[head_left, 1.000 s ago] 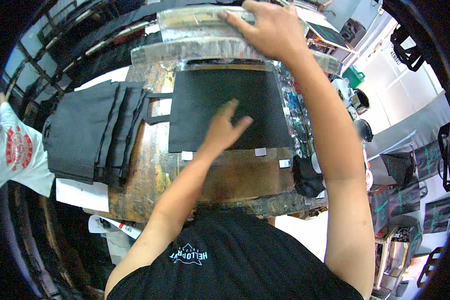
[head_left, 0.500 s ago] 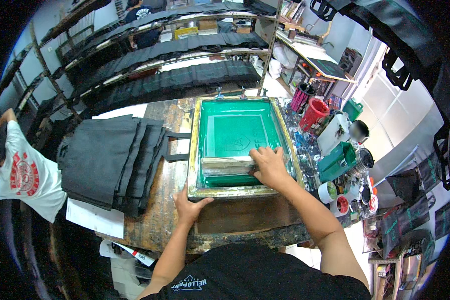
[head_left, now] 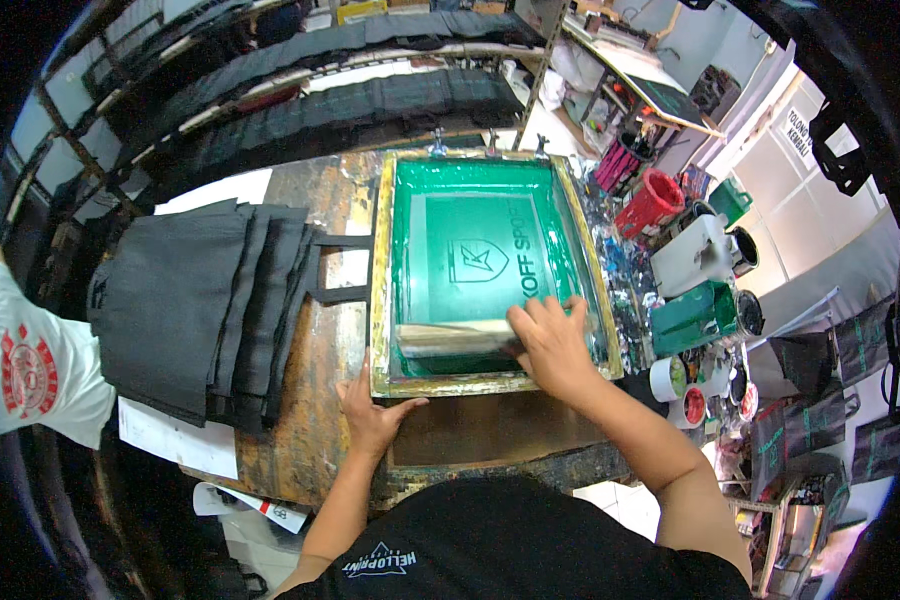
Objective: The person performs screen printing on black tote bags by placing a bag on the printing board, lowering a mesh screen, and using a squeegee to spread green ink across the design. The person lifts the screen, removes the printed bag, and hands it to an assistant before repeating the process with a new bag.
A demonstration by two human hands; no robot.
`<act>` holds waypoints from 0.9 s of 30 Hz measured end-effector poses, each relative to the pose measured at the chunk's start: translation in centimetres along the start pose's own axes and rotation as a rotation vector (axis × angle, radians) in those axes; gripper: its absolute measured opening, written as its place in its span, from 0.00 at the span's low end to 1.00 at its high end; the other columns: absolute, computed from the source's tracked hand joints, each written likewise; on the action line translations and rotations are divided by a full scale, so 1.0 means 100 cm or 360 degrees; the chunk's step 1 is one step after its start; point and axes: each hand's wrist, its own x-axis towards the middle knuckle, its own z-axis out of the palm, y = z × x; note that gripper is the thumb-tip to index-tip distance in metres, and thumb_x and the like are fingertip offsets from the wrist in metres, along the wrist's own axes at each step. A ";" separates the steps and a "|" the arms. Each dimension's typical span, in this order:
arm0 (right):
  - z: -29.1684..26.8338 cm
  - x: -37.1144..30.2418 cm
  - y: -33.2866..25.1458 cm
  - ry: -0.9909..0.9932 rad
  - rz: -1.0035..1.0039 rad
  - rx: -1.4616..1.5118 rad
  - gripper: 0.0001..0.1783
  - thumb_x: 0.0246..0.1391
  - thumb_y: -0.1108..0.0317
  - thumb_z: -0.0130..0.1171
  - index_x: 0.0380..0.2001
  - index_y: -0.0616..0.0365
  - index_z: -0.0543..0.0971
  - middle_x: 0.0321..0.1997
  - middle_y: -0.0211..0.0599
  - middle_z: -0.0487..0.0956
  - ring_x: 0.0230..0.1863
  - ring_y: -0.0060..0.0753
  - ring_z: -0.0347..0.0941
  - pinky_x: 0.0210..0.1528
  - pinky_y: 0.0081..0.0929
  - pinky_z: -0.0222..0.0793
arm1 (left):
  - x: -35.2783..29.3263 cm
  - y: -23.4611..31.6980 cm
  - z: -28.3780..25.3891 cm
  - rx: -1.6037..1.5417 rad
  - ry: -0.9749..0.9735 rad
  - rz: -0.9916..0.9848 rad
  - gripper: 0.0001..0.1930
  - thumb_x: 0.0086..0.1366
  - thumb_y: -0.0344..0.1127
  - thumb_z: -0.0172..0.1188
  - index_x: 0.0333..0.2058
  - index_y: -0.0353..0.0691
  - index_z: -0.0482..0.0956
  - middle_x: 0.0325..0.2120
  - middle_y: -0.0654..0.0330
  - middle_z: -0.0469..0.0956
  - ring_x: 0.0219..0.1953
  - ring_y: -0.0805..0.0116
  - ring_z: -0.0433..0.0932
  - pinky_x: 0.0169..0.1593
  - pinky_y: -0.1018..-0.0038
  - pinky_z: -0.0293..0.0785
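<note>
A screen-printing frame (head_left: pixel 380 250) with a pale yellow, ink-stained rim lies on the worktable. Green ink covers its mesh, and a shield design with lettering shows through. My right hand (head_left: pixel 552 345) is closed around the right end of a wooden squeegee (head_left: pixel 450 338), held across the near part of the mesh and slightly blurred. At the frame's near left corner, my left hand (head_left: pixel 372 415) clasps the rim, its thumb along the near edge and fingers up the left side. Black bag handles (head_left: pixel 342 295) reach from beneath the frame's left side.
A stack of black fabric bags (head_left: pixel 175 300) lies left on the worktable (head_left: pixel 315 370), over white paper. Ink tubs, including a red bucket (head_left: pixel 652 203) and a green container (head_left: pixel 695 318), crowd the right edge. Racks of bags (head_left: pixel 370 110) stand behind. Another person's white sleeve (head_left: pixel 50 365) shows left.
The view has shifted, so the frame looks larger and higher up. The shield and lettering show more plainly. My right hand still grips the squeegee, and my left keeps to the same corner.
</note>
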 end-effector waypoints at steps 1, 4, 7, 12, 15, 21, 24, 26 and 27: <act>0.007 0.009 0.004 0.0020 0.0013 0.0007 0.26 0.45 0.61 0.76 0.45 0.49 0.73 0.41 0.34 0.75 0.49 0.43 0.72 0.55 0.54 0.57 | 0.002 0.001 0.000 0.0023 0.0021 0.0046 0.61 0.39 0.60 0.84 0.68 0.30 0.69 0.45 0.53 0.86 0.42 0.54 0.75 0.54 0.60 0.63; 0.024 0.047 0.019 0.0101 0.0028 -0.0022 0.27 0.44 0.62 0.76 0.46 0.49 0.74 0.41 0.34 0.75 0.49 0.43 0.72 0.54 0.54 0.58 | 0.002 -0.011 0.004 0.0050 -0.0023 0.0076 0.63 0.38 0.63 0.83 0.69 0.31 0.68 0.43 0.54 0.86 0.41 0.55 0.75 0.52 0.60 0.64; 0.041 0.085 0.036 0.0183 0.0045 -0.0102 0.29 0.42 0.64 0.76 0.48 0.48 0.75 0.42 0.34 0.76 0.50 0.42 0.73 0.54 0.54 0.58 | 0.005 -0.011 0.004 0.0098 0.0000 0.0115 0.65 0.36 0.65 0.82 0.69 0.30 0.68 0.43 0.53 0.86 0.41 0.55 0.75 0.51 0.60 0.64; 0.068 0.143 0.063 0.0293 0.0103 -0.0199 0.31 0.42 0.65 0.76 0.51 0.47 0.74 0.43 0.32 0.77 0.50 0.41 0.74 0.53 0.54 0.59 | 0.007 -0.009 0.005 0.0074 0.0020 0.0168 0.67 0.33 0.67 0.81 0.67 0.27 0.69 0.43 0.52 0.85 0.38 0.55 0.75 0.49 0.60 0.63; 0.080 0.171 0.076 0.0304 0.0162 -0.0207 0.32 0.42 0.64 0.77 0.52 0.47 0.74 0.44 0.32 0.78 0.50 0.41 0.75 0.52 0.54 0.59 | 0.005 -0.009 0.005 0.0089 0.0003 0.0155 0.68 0.32 0.67 0.81 0.67 0.25 0.69 0.43 0.52 0.85 0.37 0.55 0.75 0.49 0.60 0.63; 0.100 0.223 0.099 0.0268 0.0325 -0.0349 0.32 0.45 0.60 0.78 0.53 0.46 0.74 0.47 0.32 0.80 0.53 0.41 0.76 0.51 0.57 0.60 | 0.003 -0.011 0.003 0.0169 0.0010 0.0189 0.67 0.32 0.67 0.82 0.67 0.27 0.70 0.42 0.52 0.85 0.37 0.55 0.74 0.49 0.61 0.63; 0.113 0.246 0.120 0.0234 0.0485 -0.0382 0.27 0.54 0.65 0.69 0.58 0.42 0.75 0.53 0.32 0.82 0.60 0.43 0.77 0.61 0.73 0.61 | 0.004 -0.014 0.003 0.0193 0.0053 0.0224 0.65 0.32 0.67 0.82 0.66 0.28 0.72 0.41 0.53 0.84 0.39 0.56 0.73 0.50 0.62 0.62; 0.098 0.254 0.133 0.0113 0.0479 -0.0239 0.31 0.51 0.62 0.73 0.59 0.42 0.74 0.54 0.32 0.82 0.59 0.44 0.77 0.60 0.73 0.61 | 0.009 -0.007 0.001 0.0108 -0.0007 0.0137 0.64 0.32 0.68 0.82 0.66 0.32 0.74 0.39 0.56 0.82 0.40 0.57 0.71 0.51 0.62 0.60; 0.090 0.256 0.141 0.0052 0.0475 -0.0168 0.33 0.49 0.61 0.75 0.59 0.41 0.74 0.54 0.33 0.82 0.59 0.45 0.77 0.60 0.73 0.61 | 0.010 -0.002 -0.003 0.0211 0.0001 0.0118 0.63 0.32 0.68 0.82 0.65 0.34 0.75 0.38 0.56 0.79 0.41 0.57 0.70 0.52 0.61 0.60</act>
